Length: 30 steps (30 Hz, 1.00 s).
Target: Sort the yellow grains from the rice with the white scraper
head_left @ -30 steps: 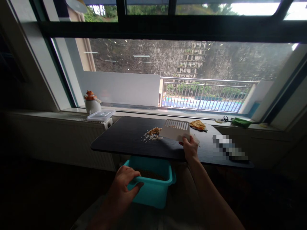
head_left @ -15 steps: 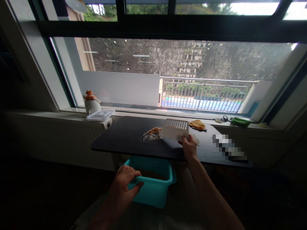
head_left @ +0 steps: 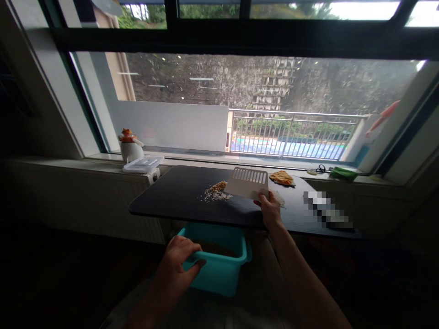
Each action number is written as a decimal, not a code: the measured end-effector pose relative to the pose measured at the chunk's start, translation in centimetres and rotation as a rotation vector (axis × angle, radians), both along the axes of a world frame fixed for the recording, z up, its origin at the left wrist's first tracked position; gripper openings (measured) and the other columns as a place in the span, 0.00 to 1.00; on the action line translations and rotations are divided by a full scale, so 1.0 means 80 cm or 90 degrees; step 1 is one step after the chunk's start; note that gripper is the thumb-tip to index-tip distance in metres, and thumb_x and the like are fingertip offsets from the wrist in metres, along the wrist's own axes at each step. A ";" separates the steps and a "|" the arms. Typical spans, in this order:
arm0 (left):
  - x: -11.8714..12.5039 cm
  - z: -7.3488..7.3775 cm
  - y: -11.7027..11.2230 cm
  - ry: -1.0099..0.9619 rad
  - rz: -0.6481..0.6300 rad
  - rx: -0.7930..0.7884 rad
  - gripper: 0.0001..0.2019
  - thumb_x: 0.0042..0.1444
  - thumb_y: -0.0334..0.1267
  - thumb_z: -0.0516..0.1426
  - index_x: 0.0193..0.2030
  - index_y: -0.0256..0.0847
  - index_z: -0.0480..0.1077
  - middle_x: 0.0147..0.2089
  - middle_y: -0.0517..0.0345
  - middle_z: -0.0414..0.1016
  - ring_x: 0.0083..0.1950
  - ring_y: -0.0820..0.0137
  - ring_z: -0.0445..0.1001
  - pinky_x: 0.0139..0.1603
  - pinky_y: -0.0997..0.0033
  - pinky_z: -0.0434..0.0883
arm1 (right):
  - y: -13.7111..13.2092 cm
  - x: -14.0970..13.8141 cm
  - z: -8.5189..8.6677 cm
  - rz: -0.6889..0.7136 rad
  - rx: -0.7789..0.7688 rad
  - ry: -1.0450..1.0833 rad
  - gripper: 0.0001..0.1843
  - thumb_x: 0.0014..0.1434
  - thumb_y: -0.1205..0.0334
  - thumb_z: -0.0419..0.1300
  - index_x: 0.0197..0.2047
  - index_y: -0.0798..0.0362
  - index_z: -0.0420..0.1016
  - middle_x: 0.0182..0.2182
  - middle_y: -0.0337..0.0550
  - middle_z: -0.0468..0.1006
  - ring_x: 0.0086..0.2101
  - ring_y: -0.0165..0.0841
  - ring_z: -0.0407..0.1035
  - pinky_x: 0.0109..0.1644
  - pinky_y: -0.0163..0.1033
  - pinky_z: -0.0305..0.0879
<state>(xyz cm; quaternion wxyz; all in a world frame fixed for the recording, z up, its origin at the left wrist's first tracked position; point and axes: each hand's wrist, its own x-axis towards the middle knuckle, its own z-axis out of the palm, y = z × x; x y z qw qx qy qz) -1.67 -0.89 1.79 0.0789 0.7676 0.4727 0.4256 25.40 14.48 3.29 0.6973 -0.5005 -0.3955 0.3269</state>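
Table [head_left: 164, 201]: dark top, right part pixelated | teal bin [head_left: 219, 274]: below table's near edge, far half hidden, contents too dark to identify | left hand [head_left: 178, 267]: fingers curled over bin rim, apparently steadying it | right hand [head_left: 270, 211]: fingers pinching slotted scraper [head_left: 247, 183] at lower corner, edge-down like a blade | grain pile [head_left: 215, 193]: just beside, at scraper's 9 o'clock.

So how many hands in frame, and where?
2. Left hand grips the rim of the teal bin, below the near edge of the dark table. Right hand holds the white slotted scraper on that table, beside the grain pile. No others visible.
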 end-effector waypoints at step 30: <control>-0.002 -0.005 0.000 -0.008 0.010 -0.006 0.03 0.51 0.31 0.62 0.33 0.43 0.73 0.31 0.60 0.75 0.38 0.63 0.72 0.43 0.62 0.71 | -0.009 0.001 -0.003 -0.076 -0.019 -0.026 0.16 0.44 0.56 0.58 0.35 0.54 0.75 0.29 0.39 0.75 0.27 0.31 0.68 0.22 0.32 0.67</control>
